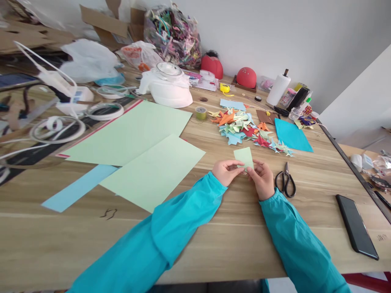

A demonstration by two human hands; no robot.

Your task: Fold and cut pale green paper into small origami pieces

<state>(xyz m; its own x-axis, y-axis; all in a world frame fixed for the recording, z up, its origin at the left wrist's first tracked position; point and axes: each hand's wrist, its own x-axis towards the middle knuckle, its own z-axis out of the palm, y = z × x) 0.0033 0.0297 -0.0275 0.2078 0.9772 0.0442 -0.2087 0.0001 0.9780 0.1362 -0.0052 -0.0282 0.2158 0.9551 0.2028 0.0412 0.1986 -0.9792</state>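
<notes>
Wooden table (207,244): bears everything before you.
Left hand (225,172): your fingertips pinch the lower left edge of the small green paper (243,156).
Right hand (263,180): your thumb and fingers grip its lower right, probably keeping it steady.
Scissors (286,173): just beside that hand, seemingly for easy reach.
Folded pieces (237,127): heaped beyond, apparently out of your way.
</notes>
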